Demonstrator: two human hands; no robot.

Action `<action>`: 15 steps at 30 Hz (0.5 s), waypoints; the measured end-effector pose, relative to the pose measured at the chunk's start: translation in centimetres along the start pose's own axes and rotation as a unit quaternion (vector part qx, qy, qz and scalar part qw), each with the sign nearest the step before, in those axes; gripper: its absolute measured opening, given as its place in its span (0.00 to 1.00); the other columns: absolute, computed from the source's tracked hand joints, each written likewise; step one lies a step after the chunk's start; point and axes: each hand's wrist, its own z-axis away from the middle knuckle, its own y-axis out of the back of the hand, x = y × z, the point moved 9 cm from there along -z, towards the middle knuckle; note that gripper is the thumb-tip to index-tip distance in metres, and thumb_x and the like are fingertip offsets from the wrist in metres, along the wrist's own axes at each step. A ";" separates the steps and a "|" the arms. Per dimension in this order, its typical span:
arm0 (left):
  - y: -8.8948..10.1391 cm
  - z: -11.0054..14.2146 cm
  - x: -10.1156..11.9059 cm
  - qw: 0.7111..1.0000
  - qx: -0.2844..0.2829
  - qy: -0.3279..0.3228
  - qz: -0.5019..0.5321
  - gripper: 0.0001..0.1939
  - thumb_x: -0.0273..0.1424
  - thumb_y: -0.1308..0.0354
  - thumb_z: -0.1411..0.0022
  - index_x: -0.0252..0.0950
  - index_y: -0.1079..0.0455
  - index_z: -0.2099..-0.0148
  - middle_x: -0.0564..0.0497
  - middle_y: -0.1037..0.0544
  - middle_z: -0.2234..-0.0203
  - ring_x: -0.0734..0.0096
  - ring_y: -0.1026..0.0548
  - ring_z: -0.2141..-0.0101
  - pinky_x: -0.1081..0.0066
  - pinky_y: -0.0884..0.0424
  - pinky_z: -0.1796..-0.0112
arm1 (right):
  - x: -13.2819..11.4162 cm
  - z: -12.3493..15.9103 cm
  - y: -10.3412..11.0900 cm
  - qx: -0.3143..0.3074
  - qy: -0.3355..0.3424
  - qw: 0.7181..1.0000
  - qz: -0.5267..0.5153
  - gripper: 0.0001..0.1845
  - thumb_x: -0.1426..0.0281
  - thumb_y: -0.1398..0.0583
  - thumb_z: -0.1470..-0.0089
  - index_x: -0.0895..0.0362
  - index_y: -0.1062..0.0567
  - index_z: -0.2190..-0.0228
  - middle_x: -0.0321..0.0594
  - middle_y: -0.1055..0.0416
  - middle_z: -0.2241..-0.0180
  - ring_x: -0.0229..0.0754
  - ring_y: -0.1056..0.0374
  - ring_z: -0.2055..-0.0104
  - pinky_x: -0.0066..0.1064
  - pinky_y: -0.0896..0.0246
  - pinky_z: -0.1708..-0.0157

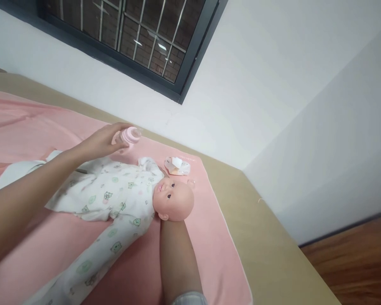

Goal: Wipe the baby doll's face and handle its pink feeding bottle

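Note:
My left hand (109,137) is closed around a small clear baby bottle (132,134) with a pink collar, held on its side above the blanket's far edge. A bald baby doll (174,199) lies face up in a white top printed with green figures. My right forearm (179,258) reaches in from below and passes under the doll's head. That hand's fingers are hidden behind the head and neck. Beyond the doll's shoulder lies a small opened white packet (178,165). A small clear pinkish piece (191,183), perhaps a cap, rests beside the head.
A pink blanket (222,262) covers much of the tan tabletop (257,241). White walls (273,84) meet in a corner behind it. Above the far edge is a dark-framed window (184,80) with bars. A wood-brown surface (362,254) shows at the lower right.

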 end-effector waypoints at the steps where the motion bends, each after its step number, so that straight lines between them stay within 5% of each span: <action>1: -0.1 -0.1 -1.5 0.999 0.006 0.035 0.000 0.32 0.43 0.48 0.41 0.34 0.42 0.38 0.43 0.32 0.44 0.54 0.33 0.47 0.62 0.38 0.47 | 0.1 0.1 -0.8 -0.056 -0.013 0.996 0.075 0.11 0.66 0.35 0.65 0.51 0.21 0.73 0.46 0.25 0.63 0.70 0.44 0.38 0.59 0.40 0.46; 5: -1.3 0.4 -6.8 0.989 -0.003 0.147 -0.005 0.36 0.43 0.47 0.44 0.34 0.45 0.37 0.42 0.32 0.44 0.54 0.30 0.49 0.64 0.33 0.52 | 0.4 1.4 -2.3 -0.233 -0.032 0.928 0.290 0.11 0.71 0.35 0.67 0.51 0.21 0.74 0.46 0.24 0.63 0.72 0.39 0.42 0.58 0.38 0.48; 7: -1.9 0.8 -8.6 0.985 -0.010 0.172 -0.013 0.37 0.43 0.47 0.44 0.32 0.47 0.36 0.40 0.31 0.45 0.53 0.29 0.51 0.62 0.32 0.53 | 0.3 1.6 -1.2 -0.221 -0.069 0.920 0.315 0.16 0.72 0.34 0.67 0.52 0.20 0.69 0.46 0.24 0.61 0.75 0.42 0.40 0.62 0.45 0.44; 11: -3.2 1.5 -10.6 0.980 -0.029 0.192 -0.042 0.33 0.42 0.50 0.39 0.32 0.51 0.36 0.41 0.29 0.49 0.56 0.28 0.54 0.62 0.31 0.55 | -0.1 1.5 2.7 -0.083 -0.173 0.944 0.268 0.28 0.69 0.34 0.68 0.48 0.21 0.59 0.42 0.25 0.56 0.76 0.54 0.35 0.60 0.55 0.38; 15: -3.8 1.8 -11.1 0.977 -0.035 0.199 -0.067 0.29 0.41 0.52 0.37 0.32 0.49 0.39 0.41 0.28 0.51 0.55 0.28 0.56 0.61 0.31 0.57 | -0.6 1.5 2.7 -0.102 -0.172 0.952 0.232 0.33 0.65 0.34 0.68 0.42 0.23 0.54 0.37 0.28 0.51 0.72 0.58 0.32 0.57 0.53 0.38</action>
